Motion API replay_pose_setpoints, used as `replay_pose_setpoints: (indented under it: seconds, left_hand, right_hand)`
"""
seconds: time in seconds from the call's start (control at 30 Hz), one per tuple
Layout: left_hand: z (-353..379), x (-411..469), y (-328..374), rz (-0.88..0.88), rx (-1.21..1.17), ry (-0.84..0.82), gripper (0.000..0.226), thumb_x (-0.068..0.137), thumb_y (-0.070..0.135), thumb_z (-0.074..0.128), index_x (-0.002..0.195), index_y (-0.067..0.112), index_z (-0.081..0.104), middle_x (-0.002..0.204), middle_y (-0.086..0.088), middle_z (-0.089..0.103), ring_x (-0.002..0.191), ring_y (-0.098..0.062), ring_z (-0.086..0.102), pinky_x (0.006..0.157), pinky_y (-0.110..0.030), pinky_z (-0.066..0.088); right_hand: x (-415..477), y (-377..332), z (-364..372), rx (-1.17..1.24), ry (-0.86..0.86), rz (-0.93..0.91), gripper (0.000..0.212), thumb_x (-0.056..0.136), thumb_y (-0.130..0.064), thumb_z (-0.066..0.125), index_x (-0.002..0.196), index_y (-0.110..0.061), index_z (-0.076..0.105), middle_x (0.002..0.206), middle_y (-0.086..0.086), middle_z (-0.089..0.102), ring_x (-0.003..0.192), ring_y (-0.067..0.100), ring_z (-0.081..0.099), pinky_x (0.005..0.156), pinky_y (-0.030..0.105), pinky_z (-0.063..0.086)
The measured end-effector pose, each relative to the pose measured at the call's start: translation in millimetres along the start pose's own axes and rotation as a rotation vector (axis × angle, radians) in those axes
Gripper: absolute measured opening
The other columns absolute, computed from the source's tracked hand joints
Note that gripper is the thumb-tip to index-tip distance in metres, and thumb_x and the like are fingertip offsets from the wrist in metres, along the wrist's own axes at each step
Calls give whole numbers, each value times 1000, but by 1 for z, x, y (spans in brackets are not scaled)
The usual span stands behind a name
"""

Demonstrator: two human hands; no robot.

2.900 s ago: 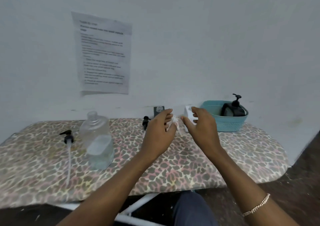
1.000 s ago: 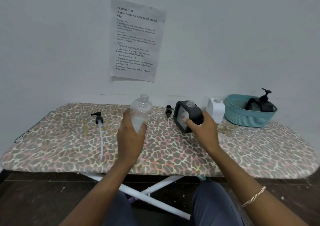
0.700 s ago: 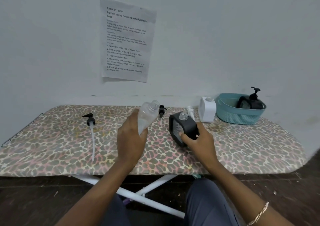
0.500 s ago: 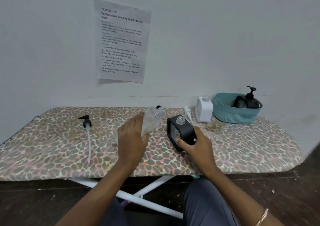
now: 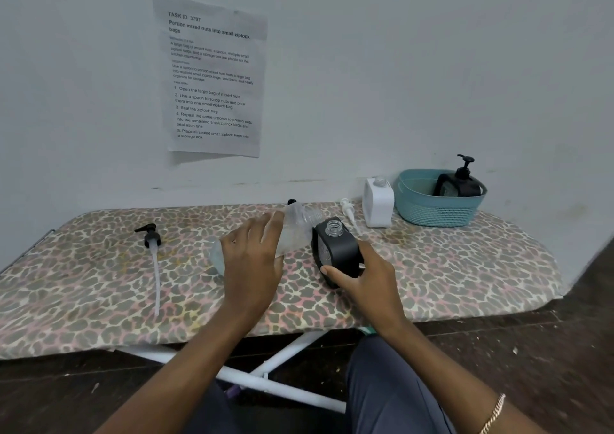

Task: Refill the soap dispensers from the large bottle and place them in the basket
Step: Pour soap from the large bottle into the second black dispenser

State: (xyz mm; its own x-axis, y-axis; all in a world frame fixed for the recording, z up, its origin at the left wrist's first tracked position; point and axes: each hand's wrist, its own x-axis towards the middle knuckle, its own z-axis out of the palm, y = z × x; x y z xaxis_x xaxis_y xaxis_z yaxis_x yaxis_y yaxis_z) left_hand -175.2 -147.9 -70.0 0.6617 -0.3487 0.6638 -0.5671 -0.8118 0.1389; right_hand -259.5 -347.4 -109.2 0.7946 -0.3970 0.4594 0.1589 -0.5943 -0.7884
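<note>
My left hand (image 5: 252, 261) grips the large clear bottle (image 5: 294, 227), tilted steeply with its open neck pointing right at the mouth of a black soap dispenser (image 5: 337, 249). My right hand (image 5: 365, 277) holds that black dispenser upright on the board, its pump off and neck open. A white dispenser (image 5: 378, 206) without a pump stands behind, its white pump (image 5: 349, 211) lying beside it. Another black dispenser (image 5: 460, 183) with its pump on sits in the teal basket (image 5: 435, 212).
All of this stands on a leopard-print ironing board (image 5: 99, 284) against a white wall. A black pump with a long tube (image 5: 153, 254) lies on the left. A small black pump head (image 5: 291, 202) shows behind the bottle. A printed sheet (image 5: 212, 75) hangs on the wall.
My left hand picked up the large bottle and has tipped it further toward the black dispenser. My right hand pulled that dispenser nearer and holds it steady.
</note>
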Motion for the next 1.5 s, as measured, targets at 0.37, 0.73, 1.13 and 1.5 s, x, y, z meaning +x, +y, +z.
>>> replay_pose_setpoints:
  seconds: [0.37,0.73,1.13,1.5]
  left_hand:
    - [-3,-1,2,73,108,-12,87,65,2,89,145,13,59,138,-14,65,127,-41,61,94,-57,46]
    - [-6,7,-1,112,184,-50,86,64,3,89,144,16,59,140,-14,64,129,-41,60,96,-56,41]
    - [-13,12,-2,163,227,-51,82,68,-3,86,144,15,62,142,-16,64,128,-43,61,99,-58,43]
    - [-16,17,-3,205,268,-30,79,71,-4,85,145,15,62,142,-16,65,129,-43,61,99,-58,44]
  right_hand:
    - [-3,-2,-1,-66,-16,-2,43,82,-47,88,111,-40,57,97,-29,62,100,-19,57,77,5,45]
    - [-3,-2,0,-69,-22,12,44,81,-53,86,112,-43,56,98,-31,62,100,-21,57,78,4,46]
    - [-3,-2,-1,-57,-17,-2,44,81,-52,87,111,-47,55,97,-37,62,98,-23,57,76,1,44]
    - [-3,-1,-1,-56,-18,4,45,80,-56,86,113,-47,56,98,-37,62,99,-23,57,77,2,45]
